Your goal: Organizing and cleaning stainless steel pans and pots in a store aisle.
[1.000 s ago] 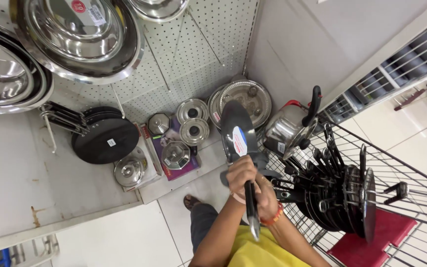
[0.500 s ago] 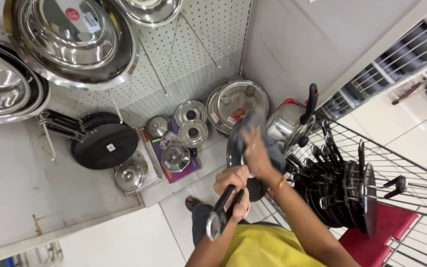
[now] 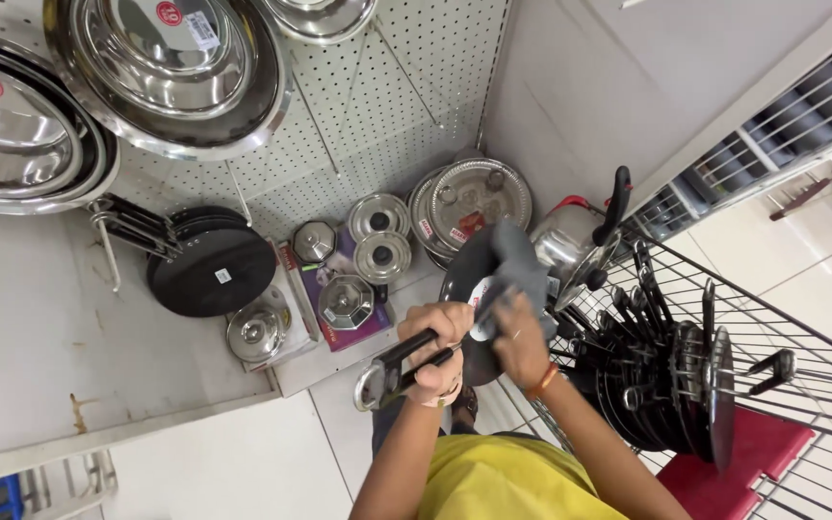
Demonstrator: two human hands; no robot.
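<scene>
1. Currently, my left hand (image 3: 438,339) is wrapped tight around the black handle of a dark frying pan (image 3: 469,289), held up in front of me.
2. My right hand (image 3: 520,339) presses a grey cloth (image 3: 515,262) against the pan, fingers closed on it.
3. Just right, a wire cart (image 3: 772,318) holds stacked black pans (image 3: 671,385).
4. Steel lids (image 3: 382,241) sit on the shelf (image 3: 329,361) below.

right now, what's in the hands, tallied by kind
black pan, handle gripped in left hand: 1
grey cloth, pressed on the pan by right hand: 1
total: 2
</scene>
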